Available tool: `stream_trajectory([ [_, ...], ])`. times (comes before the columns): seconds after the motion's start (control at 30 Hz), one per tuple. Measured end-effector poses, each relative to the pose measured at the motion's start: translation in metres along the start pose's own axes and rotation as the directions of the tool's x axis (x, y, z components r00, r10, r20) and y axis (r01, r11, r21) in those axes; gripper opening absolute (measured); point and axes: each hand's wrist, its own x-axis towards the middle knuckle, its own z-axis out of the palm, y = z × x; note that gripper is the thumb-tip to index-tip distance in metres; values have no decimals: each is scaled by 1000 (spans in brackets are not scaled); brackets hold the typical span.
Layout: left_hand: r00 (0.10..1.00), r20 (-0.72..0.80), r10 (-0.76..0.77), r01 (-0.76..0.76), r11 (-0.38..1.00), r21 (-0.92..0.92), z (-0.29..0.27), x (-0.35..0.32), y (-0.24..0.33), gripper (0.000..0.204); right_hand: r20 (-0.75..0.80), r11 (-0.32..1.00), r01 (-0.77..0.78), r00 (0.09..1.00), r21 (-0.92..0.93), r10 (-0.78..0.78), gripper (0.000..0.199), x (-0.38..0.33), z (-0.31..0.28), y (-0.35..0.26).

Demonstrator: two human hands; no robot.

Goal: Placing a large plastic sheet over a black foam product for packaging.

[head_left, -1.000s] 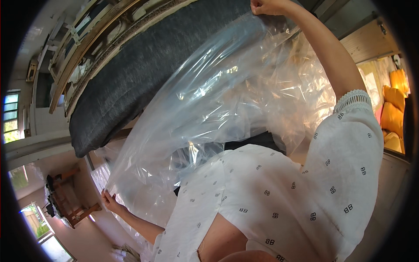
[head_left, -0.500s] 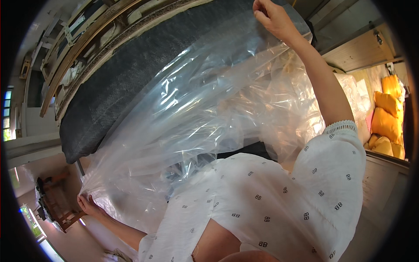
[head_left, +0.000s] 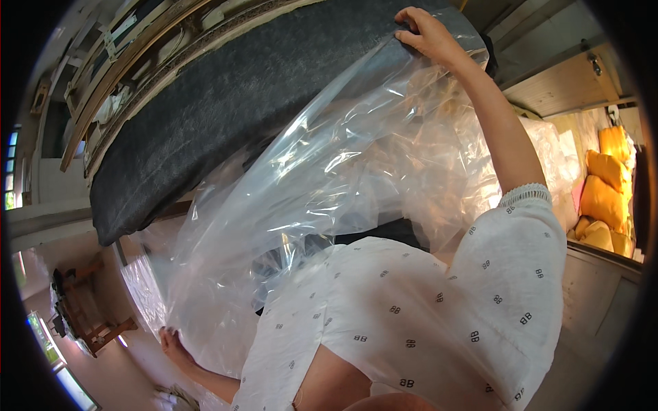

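A large clear plastic sheet (head_left: pixel 295 164) stretches slantwise between my two hands, creased and shiny. My right hand (head_left: pixel 428 40) is raised at the far edge of a dark grey, fabric-covered table (head_left: pixel 192 130), its curled fingers and thumb gripping a corner of the sheet. At the lower left, my left hand (head_left: pixel 177 348) pinches the other end, held low beside my body. The sheet's upper part lies over the right portion of the table; the rest hangs loosely in front of me.
Wooden slats and rails (head_left: pixel 123 68) run behind the table. Yellow-orange bundles (head_left: pixel 606 185) are stacked at the right, beside a wooden panel (head_left: pixel 562 79). A brown wooden stand (head_left: pixel 89 312) is at the lower left.
My left hand has come down and inward from the table's left corner, drawing the sheet off the table's left part. The sheet is slacker there. My right hand has shifted slightly, its fingers less tightly curled.
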Motion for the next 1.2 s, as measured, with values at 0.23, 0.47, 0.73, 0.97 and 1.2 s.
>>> stream_trajectory([
  [0.23,980,-175,96,-121,983,-138,62,55,35,40,249,846,-249,958,472,143,6,43,-27,-4],
  [0.47,740,-258,621,-609,782,133,192,225,183,27,-482,961,-272,848,-42,219,27,93,-13,27],
  [0.73,807,-120,578,-535,803,264,280,358,155,26,-408,935,-200,859,291,310,25,99,60,103],
  [0.97,858,-15,513,-505,850,151,315,378,179,34,-374,934,-325,856,150,358,25,122,62,138],
  [1.2,787,-118,605,-498,737,457,314,382,177,38,-521,917,-393,796,-60,307,37,120,60,115],
])
